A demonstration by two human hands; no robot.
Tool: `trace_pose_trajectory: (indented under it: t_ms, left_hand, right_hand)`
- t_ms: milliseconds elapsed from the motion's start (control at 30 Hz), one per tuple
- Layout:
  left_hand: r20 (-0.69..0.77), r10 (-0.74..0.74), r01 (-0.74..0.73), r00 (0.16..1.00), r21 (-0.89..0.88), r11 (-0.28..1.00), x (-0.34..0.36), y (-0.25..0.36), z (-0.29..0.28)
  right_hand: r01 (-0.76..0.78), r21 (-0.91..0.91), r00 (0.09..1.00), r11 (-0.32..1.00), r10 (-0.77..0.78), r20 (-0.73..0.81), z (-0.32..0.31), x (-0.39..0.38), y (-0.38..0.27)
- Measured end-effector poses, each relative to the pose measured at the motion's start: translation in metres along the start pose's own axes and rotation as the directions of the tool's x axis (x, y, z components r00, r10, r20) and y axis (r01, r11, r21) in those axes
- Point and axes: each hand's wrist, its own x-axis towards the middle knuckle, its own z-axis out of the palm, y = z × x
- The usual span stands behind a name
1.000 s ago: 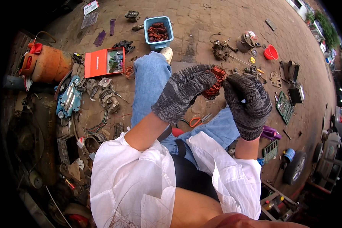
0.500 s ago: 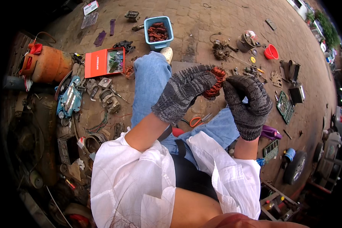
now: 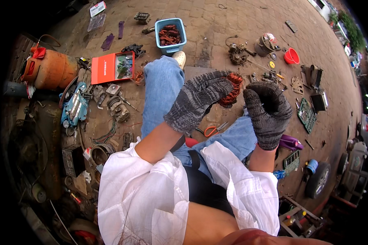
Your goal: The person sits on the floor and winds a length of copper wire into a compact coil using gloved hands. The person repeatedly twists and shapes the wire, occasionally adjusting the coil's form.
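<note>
My left hand point(image 3: 202, 96), in a grey knitted work glove, is closed around a small bundle of reddish copper wire point(image 3: 232, 89), whose loops bulge out past the fingertips. Just right of the bundle is my right hand point(image 3: 270, 110), gloved the same way. Its thumb and fingers curl together in a pinch, with a dark hollow behind the tips. Any thin wire between those tips is too fine to make out. Below the hands, pliers with orange handles point(image 3: 210, 130) lie by my jeans-clad leg. Ahead, a light blue tub point(image 3: 170, 50) holds more reddish copper windings.
An orange-red box point(image 3: 104, 68) of small parts lies open at the left, near a rusty gas cylinder point(image 3: 55, 67). Motor parts litter the left ground. At right are a red bucket point(image 3: 291, 56), a green tool case point(image 3: 306, 115) and a wheel point(image 3: 318, 179).
My right hand has shifted slightly, and the hollow between its thumb and fingers has widened. The left hand keeps the copper wire in nearly the same place.
</note>
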Motion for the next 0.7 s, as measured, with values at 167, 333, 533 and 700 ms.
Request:
trace_pose_trajectory:
  t_ms: [167, 333, 533, 700]
  left_hand:
    - [-0.031, -0.098, 0.092, 0.995, -0.159, 0.983, 0.005, 0.006, 0.003]
    - [-0.042, -0.396, 0.338, 0.917, -0.445, 0.829, 0.009, 0.016, 0.007]
    - [-0.115, -0.379, 0.291, 0.918, -0.453, 0.843, 0.007, 0.018, 0.011]
    - [-0.049, -0.361, 0.330, 0.931, -0.308, 0.893, 0.008, 0.012, 0.000]
  right_hand:
    - [-0.075, 0.022, 0.996, 0.997, 0.074, 0.057, 0.003, 0.000, 0.000]
    - [-0.078, 0.014, 0.997, 0.997, 0.078, 0.015, 0.008, 0.000, 0.011]
    - [0.114, -0.177, 0.987, 0.978, -0.133, -0.096, 0.023, -0.003, 0.015]
    - [-0.107, 0.259, 0.990, 0.960, 0.127, -0.061, 0.028, -0.002, 0.022]
